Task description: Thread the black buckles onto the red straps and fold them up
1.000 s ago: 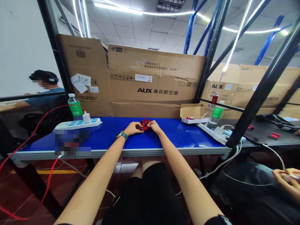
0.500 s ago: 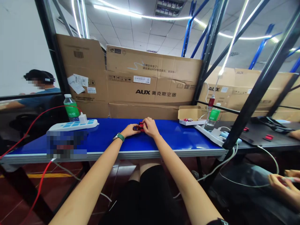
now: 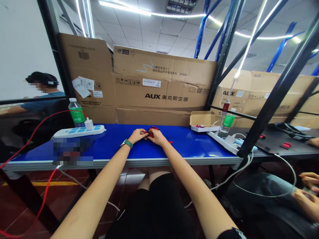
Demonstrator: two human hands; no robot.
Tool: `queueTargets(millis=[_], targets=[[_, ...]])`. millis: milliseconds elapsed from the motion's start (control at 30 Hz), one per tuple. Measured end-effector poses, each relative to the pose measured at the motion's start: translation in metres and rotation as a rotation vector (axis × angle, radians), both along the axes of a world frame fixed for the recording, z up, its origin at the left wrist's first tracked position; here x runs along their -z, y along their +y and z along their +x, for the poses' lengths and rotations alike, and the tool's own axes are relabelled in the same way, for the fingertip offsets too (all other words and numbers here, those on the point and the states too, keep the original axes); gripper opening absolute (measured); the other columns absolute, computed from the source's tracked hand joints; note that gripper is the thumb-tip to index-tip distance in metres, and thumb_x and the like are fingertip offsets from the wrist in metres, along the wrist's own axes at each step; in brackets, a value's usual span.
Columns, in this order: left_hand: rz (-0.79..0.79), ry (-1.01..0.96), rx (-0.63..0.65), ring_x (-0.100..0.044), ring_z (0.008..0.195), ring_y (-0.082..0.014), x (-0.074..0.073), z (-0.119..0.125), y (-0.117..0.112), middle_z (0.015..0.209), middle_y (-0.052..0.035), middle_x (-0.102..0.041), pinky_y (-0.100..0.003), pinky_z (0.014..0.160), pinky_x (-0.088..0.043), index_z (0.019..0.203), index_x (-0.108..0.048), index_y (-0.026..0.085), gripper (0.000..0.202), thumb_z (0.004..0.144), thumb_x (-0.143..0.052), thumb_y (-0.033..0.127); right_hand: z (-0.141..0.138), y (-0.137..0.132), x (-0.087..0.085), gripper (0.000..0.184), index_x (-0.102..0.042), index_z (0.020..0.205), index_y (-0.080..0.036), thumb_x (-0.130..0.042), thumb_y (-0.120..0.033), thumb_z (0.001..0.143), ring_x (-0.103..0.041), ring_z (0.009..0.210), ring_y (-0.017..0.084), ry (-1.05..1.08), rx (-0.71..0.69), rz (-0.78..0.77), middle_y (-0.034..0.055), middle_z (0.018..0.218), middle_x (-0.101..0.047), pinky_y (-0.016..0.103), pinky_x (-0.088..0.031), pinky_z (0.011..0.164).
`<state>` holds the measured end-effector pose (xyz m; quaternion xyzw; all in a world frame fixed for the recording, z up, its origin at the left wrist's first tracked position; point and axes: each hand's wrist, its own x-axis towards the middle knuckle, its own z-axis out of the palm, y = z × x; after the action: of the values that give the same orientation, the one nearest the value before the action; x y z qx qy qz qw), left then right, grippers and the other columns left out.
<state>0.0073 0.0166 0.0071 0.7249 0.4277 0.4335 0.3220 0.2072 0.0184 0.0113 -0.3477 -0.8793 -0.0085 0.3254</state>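
Hands (image 3: 157, 136), curled, gripping small red pieces (image 3: 151, 133)

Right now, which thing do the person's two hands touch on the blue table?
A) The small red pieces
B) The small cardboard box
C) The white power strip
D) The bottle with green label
A. The fingers of the left hand and right hand meet on the small red pieces at the middle of the blue table.

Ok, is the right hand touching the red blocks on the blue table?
Touching: the head view shows the right hand with its fingertips lying on the red blocks, no gap visible between them.
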Motion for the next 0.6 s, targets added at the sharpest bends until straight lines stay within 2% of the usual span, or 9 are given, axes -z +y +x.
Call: queueTargets(millis=[167,300,433,533,600], targets=[[-0.004,0.011,-0.101,-0.073,0.062,-0.0224,-0.002,0.002,-0.004,0.067,-0.0040,-0.074,-0.028,0.065,-0.052,0.076,-0.058,0.019,0.031,0.075,-0.078,0.043,-0.002,-0.004,-0.003,0.022,-0.071,0.104,-0.014,-0.069,-0.028,0.087,-0.070,0.096,0.022,-0.081,0.067,0.028,0.0128,0.104,-0.075,0.027,-0.047,0.084],[0.044,0.026,-0.276,-0.073,0.062,-0.0201,-0.005,-0.004,-0.003,0.070,-0.0022,-0.074,-0.026,0.063,-0.052,0.078,-0.061,0.020,0.018,0.081,-0.071,0.035,-0.001,-0.003,-0.002,0.022,-0.074,0.101,-0.016,-0.071,-0.029,0.084,-0.071,0.087,0.021,-0.061,0.103,0.005,0.0091,0.094,-0.076,0.024,-0.047,0.075],[0.122,-0.029,-0.626,-0.071,0.063,-0.0172,-0.007,-0.016,-0.001,0.077,-0.0009,-0.074,-0.026,0.067,-0.051,0.085,-0.062,0.022,0.005,0.085,-0.064,0.027,0.004,0.002,-0.001,0.026,-0.076,0.104,-0.019,-0.074,-0.029,0.080,-0.071,0.086,0.021,-0.020,0.120,-0.037,0.0069,0.093,-0.077,0.024,-0.048,0.076],[0.182,-0.068,-0.909,-0.070,0.077,-0.0208,-0.011,-0.022,-0.004,0.080,-0.0028,-0.071,-0.030,0.077,-0.050,0.088,-0.062,0.023,0.003,0.085,-0.063,0.022,0.007,0.005,0.001,0.024,-0.077,0.099,-0.020,-0.076,-0.028,0.077,-0.071,0.082,0.020,0.001,0.126,-0.059,0.0055,0.090,-0.077,0.024,-0.048,0.074],[0.226,-0.118,-1.044,-0.067,0.086,-0.0233,-0.014,-0.026,-0.006,0.084,-0.0049,-0.068,-0.034,0.084,-0.049,0.090,-0.060,0.022,0.008,0.085,-0.061,0.016,0.008,0.006,0.002,0.021,-0.077,0.095,-0.020,-0.077,-0.028,0.076,-0.070,0.079,0.019,0.010,0.116,-0.071,0.0046,0.086,-0.076,0.024,-0.048,0.072]])
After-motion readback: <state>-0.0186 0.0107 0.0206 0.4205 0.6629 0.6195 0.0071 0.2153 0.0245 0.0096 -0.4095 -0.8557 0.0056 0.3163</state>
